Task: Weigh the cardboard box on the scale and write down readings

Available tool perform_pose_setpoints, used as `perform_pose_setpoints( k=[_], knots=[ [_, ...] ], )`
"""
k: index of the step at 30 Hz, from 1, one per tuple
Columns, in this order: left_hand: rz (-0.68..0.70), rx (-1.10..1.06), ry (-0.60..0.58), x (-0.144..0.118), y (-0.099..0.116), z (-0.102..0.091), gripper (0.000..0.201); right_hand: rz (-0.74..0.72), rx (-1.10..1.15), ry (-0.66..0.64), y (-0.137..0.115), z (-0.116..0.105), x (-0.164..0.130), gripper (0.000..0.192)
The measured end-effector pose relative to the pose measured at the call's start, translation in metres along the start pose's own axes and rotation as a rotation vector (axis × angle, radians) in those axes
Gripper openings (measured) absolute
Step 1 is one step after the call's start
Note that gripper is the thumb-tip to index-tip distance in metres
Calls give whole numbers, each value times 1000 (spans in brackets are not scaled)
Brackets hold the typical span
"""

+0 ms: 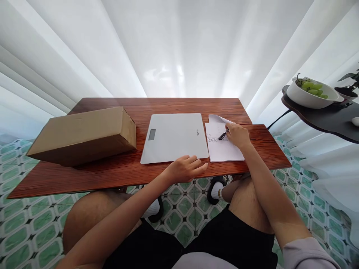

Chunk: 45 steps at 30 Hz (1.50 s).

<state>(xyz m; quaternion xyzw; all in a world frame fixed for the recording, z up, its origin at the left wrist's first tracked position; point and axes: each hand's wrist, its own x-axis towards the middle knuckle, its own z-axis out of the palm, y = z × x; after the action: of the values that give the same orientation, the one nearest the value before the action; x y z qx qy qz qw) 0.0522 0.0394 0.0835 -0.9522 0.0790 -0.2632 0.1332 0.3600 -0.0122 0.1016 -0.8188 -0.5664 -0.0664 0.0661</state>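
Observation:
My right hand (238,136) is closed around a dark pen (222,136) that slants over a white notepad (226,152). Rows of handwriting show on the page, and its far edge curls up. My left hand (186,169) lies at the table's front edge, palm down with fingers stretched out and nothing in them. Just beyond those fingers is a flat white scale (176,138) with a small grey display on its left side. The notepad lies right beside the scale's right edge.
A long closed cardboard box (84,130) occupies the left of the reddish wooden table (168,104). At the right, a dark shelf (316,116) carries a white bowl (308,95) of green grapes (312,86) and a potted plant (347,91). White curtains (179,45) hang behind.

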Motion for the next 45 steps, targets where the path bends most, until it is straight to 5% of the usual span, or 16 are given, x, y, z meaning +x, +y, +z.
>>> perform_pose_setpoints(
  k=[5,7,11,16,25,45],
  knots=[
    [9,-19,-11,1,1,-1,33,-2,525,183,-2,-4,-12,32],
    [0,-26,-1,1,1,-1,30,-23,808,125,-2,1,-18,37],
    [-11,-31,0,1,1,1,29,-18,1024,2,-2,13,-26,34],
    [-26,-48,1,0,1,4,35,54,989,139,-5,21,-29,42],
    [-22,-49,-39,-1,1,6,39,44,1056,-37,-19,20,-32,39],
    [-34,-53,-33,0,2,7,30,99,1025,-52,-21,21,-31,33]
  ],
)
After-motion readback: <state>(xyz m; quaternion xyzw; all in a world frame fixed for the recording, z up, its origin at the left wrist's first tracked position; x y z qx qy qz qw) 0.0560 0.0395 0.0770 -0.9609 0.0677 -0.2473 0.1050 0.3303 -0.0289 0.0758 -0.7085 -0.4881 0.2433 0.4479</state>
